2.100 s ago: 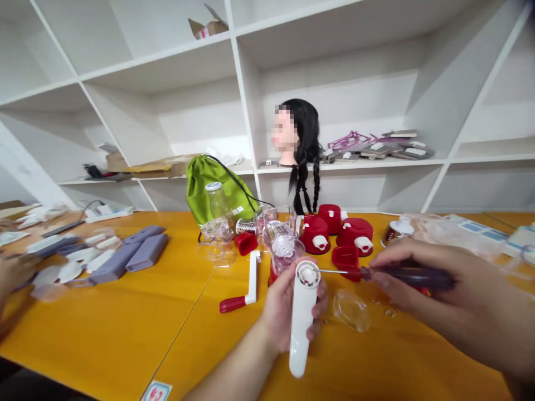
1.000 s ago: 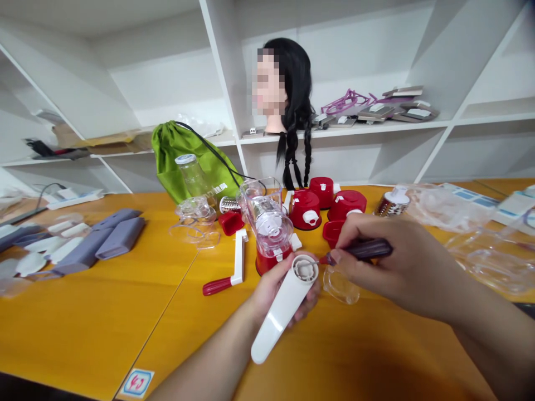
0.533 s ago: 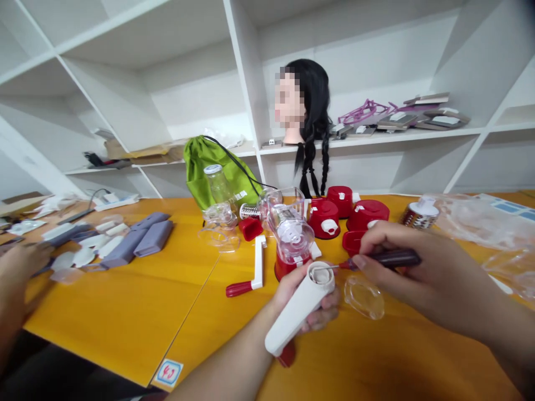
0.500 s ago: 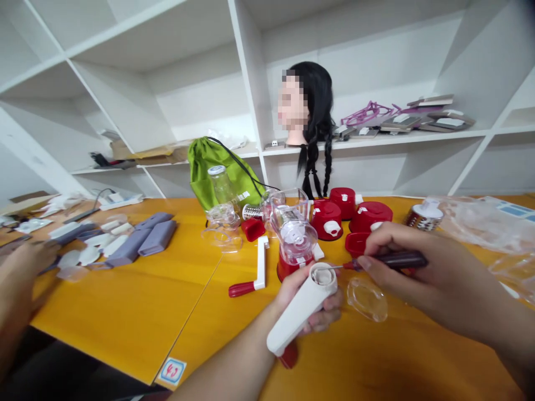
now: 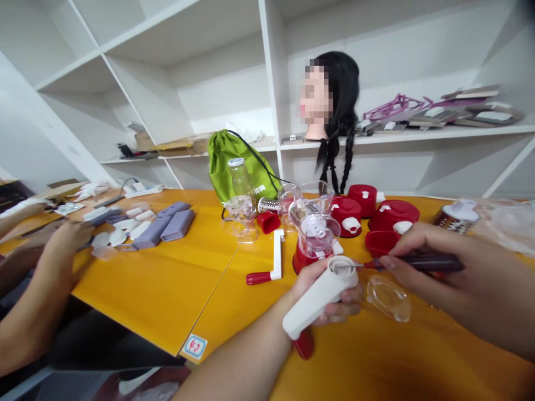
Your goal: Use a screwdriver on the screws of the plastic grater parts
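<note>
My left hand [image 5: 340, 303] is wrapped round a white crank handle [image 5: 311, 306] with a red grip [image 5: 304, 342] hanging under its lower end. The handle's round hollow end faces up and toward the right. In my right hand [image 5: 434, 273] is a screwdriver [image 5: 430, 262] with a dark handle and red collar, lying nearly level. Its thin metal shaft reaches into the hollow end; the very tip is hard to make out. Just behind stands a clear plastic housing [image 5: 315, 225] on a red base [image 5: 305, 259]. A clear plastic ring-like part [image 5: 388, 299] lies beneath my right hand.
Another white crank with a red grip [image 5: 276, 259] lies left. Red bases [image 5: 393, 214], a metal grater drum [image 5: 455, 217], a glass jar [image 5: 240, 178] and a green bag [image 5: 217, 161] stand behind. Further left, a co-worker's hands [image 5: 71, 234] are near purple-grey and white parts [image 5: 150, 231].
The view has swung left, so everything sits further right. My hands keep the same hold, with the screwdriver still at the crank's hollow end. More of the co-worker's arms shows.
</note>
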Tool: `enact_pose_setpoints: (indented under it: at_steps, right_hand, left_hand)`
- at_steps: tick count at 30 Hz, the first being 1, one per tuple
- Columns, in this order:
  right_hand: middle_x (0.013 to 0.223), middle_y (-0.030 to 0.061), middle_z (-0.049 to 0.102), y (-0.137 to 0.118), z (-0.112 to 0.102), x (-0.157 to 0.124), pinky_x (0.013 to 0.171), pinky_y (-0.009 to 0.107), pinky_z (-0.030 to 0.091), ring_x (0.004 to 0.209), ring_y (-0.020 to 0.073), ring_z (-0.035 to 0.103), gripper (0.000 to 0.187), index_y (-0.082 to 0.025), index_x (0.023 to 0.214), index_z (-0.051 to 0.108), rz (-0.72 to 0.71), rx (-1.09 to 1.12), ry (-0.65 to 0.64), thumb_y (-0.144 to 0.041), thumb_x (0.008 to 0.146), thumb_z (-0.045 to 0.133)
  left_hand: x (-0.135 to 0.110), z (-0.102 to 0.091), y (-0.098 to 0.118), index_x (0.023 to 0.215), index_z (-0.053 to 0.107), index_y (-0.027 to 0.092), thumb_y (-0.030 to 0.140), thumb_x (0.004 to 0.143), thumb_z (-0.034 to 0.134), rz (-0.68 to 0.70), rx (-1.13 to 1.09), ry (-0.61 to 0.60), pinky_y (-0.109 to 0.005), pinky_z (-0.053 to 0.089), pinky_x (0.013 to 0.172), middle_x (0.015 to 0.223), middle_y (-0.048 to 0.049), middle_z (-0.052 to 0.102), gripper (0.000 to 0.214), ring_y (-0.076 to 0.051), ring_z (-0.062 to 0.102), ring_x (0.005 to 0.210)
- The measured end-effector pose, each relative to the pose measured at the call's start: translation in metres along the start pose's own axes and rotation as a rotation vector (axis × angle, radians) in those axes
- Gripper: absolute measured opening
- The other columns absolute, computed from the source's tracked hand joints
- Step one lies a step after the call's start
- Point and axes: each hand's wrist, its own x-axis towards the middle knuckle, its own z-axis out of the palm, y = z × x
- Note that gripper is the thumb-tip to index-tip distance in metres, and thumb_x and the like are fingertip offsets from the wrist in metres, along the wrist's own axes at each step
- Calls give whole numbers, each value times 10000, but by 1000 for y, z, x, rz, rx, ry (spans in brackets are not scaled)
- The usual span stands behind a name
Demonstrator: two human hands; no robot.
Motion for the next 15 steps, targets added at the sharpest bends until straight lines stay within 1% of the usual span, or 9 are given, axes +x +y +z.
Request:
enact_pose_setpoints:
  at_steps: [3,6,8,11,15]
  right_hand:
    - [629,-57,642,4,3,-3,412,232,431,455,122,562,174,-297,830,632,-38,-60,36,-457,899,638]
    - [661,-58,655,5,5,-3,434,239,441,475,121,575,164,-296,838,627,-56,-77,42,-448,900,630]
    - [652,-60,653,3,5,-2,431,239,443,474,120,576,168,-287,817,624,-43,-68,30,-436,894,631]
    - [619,-62,641,0,4,0,422,237,439,467,122,571,188,-275,783,625,6,-33,0,-429,891,632]
    - [639,-51,656,-3,4,1,447,239,453,492,128,594,210,-267,759,627,63,40,-47,-431,891,626]
  left_hand:
    - [0,-1,1,817,552,180,530,878,592,-10,-8,18,-240,133,272,672,-5,537,358,-108,486,405]
    - [-1,-1,1,815,560,174,565,844,629,-20,-5,10,-251,106,263,680,-1,536,399,-105,485,407]
    - [-2,-1,1,810,560,167,582,837,637,-23,2,9,-252,98,259,686,1,531,422,-98,478,409]
    - [-2,0,1,819,543,175,563,867,606,-12,4,11,-238,113,267,677,2,527,396,-98,470,406]
    - [-2,1,-1,823,540,179,542,867,610,11,-18,13,-225,123,265,671,-2,534,372,-103,474,398]
